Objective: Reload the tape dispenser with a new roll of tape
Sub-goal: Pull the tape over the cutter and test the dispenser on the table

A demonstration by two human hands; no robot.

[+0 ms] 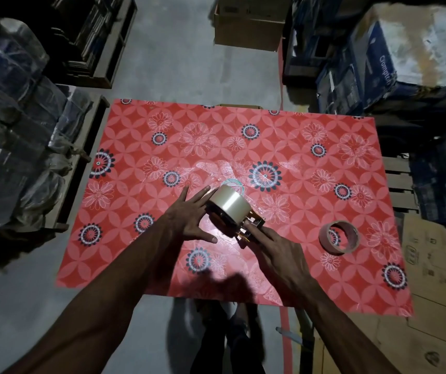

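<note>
Red floral table on grey concrete floor; cartons at 12, 2. Left hand splayed against tape roll; right hand pinching dispenser.

Tape dispenser w/ new roll sits mid-table; empty core to its right, cardboard box behind table.

The tape dispenser was mostly hidden beneath the full tape roll and under the right hand, so only small dark and yellowish parts showed; whether that hand gripped it or merely pressed on it could not be told. Both forearms ran off the bottom edge; the print on the roll's far face was too blurred to read, and the boxes at upper right were smeared
</note>
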